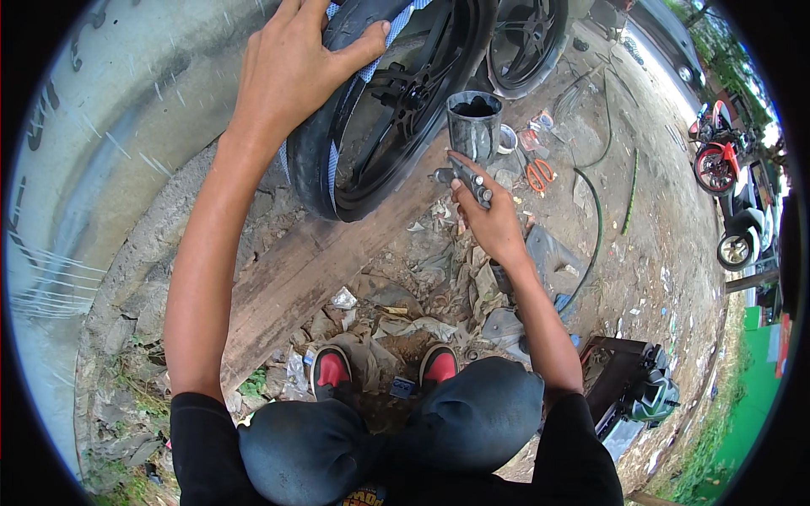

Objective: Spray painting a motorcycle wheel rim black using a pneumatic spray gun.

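My left hand [291, 67] grips the top of a black tyre [314, 164], thumb spread over its edge. The tyre is on a black spoked motorcycle wheel [396, 93] standing upright on the plank. Blue-and-white checked strips [332, 164] show between tyre and rim. Right of the wheel, my right hand [494, 218] is closed around a spray gun [462, 179]. On the gun sits a dark-stained, open-topped paint cup [474, 135] with black inside. The gun's nozzle end points left; the trigger is partly hidden by my fingers.
A weathered plank [287, 291] lies along the pale wall [110, 152]. Another black wheel [530, 42] stands farther back. Orange-handled scissors [539, 175] and a green hose [597, 236] lie right. Rags and litter surround my red shoes [332, 368]. A helmet [654, 398] and parked motorcycles [717, 164] are beyond.
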A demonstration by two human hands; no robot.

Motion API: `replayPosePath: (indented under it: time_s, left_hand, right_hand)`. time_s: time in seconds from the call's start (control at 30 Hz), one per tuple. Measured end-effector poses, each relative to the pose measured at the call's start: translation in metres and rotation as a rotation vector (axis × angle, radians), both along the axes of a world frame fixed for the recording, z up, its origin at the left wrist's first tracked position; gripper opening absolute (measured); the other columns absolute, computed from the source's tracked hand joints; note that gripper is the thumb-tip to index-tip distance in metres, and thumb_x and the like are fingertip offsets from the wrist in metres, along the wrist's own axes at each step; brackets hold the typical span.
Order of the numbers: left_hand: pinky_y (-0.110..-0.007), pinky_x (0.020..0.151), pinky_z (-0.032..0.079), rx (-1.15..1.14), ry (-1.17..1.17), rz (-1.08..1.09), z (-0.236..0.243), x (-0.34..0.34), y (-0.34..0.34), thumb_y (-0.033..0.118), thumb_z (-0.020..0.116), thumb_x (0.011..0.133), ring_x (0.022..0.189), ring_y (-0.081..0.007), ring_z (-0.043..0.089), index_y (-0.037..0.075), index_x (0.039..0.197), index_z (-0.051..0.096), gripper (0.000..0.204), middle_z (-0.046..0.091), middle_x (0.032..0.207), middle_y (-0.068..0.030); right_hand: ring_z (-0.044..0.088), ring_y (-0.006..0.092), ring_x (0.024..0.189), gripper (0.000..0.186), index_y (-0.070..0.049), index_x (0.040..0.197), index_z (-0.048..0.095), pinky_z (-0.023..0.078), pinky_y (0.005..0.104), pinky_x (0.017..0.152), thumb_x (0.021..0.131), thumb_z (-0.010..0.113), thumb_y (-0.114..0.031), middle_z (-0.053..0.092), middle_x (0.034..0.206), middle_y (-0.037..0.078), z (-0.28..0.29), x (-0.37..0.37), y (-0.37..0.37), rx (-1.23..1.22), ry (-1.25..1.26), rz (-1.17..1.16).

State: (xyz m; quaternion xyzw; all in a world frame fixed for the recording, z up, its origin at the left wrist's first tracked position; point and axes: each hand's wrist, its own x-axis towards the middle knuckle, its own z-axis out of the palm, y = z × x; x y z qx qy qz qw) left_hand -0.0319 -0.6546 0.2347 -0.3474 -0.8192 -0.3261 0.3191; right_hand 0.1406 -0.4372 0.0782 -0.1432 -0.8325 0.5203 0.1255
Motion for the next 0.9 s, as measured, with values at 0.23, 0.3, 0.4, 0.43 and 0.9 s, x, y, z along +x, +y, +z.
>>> replayPosePath:
  time_s: [0.23,0.3,0.4,0.43,0.9]
  left_hand:
    - [-0.041,0.075,0.053,0.0,0.118,0.043,-0.01,-0.01,-0.002,0.057,0.076,0.088,0.081,-0.028,0.065,0.005,0.122,0.071,0.062,0.063,0.095,-0.0114]
    - [-0.041,0.074,0.053,0.002,0.122,0.04,-0.012,-0.012,-0.002,0.057,0.076,0.088,0.08,-0.0273,0.064,0.005,0.121,0.071,0.062,0.062,0.093,-0.0112]
    - [-0.041,0.073,0.053,0.009,0.127,0.032,-0.012,-0.011,0.0,0.056,0.077,0.087,0.079,-0.0264,0.063,0.005,0.12,0.072,0.061,0.06,0.091,-0.0106]
    - [-0.041,0.072,0.053,0.016,0.125,0.023,-0.013,-0.011,0.001,0.056,0.077,0.087,0.079,-0.0262,0.063,0.005,0.12,0.072,0.061,0.06,0.09,-0.0103]
    - [-0.037,0.066,0.051,0.104,0.065,0.009,-0.027,0.017,-0.024,0.039,0.082,0.086,0.076,-0.0216,0.06,0.004,0.122,0.071,0.051,0.055,0.089,-0.0085]
  right_hand:
    - [0.068,0.015,0.091,0.042,-0.014,0.148,0.063,0.054,0.0333,0.089,0.106,0.064,-0.019,0.079,0.106,0.015,-0.004,-0.02,0.013,0.077,0.017,-0.073]
    - [0.068,0.0151,0.089,0.042,-0.014,0.147,0.063,0.054,0.0341,0.087,0.106,0.064,-0.019,0.078,0.104,0.017,-0.001,-0.025,0.016,0.125,0.017,-0.11]
    - [0.067,0.0163,0.086,0.042,-0.015,0.147,0.063,0.054,0.0347,0.085,0.106,0.064,-0.019,0.077,0.1,0.018,-0.004,-0.034,0.025,0.135,0.04,-0.147]
    - [0.067,0.0163,0.086,0.042,-0.015,0.147,0.063,0.054,0.0347,0.085,0.106,0.064,-0.019,0.077,0.1,0.018,-0.005,-0.037,0.028,0.139,0.043,-0.15]
    - [0.073,0.0216,0.089,0.043,-0.015,0.148,0.063,0.055,0.0365,0.084,0.105,0.065,-0.014,0.077,0.104,0.023,0.058,-0.038,0.016,0.205,0.18,-0.324]
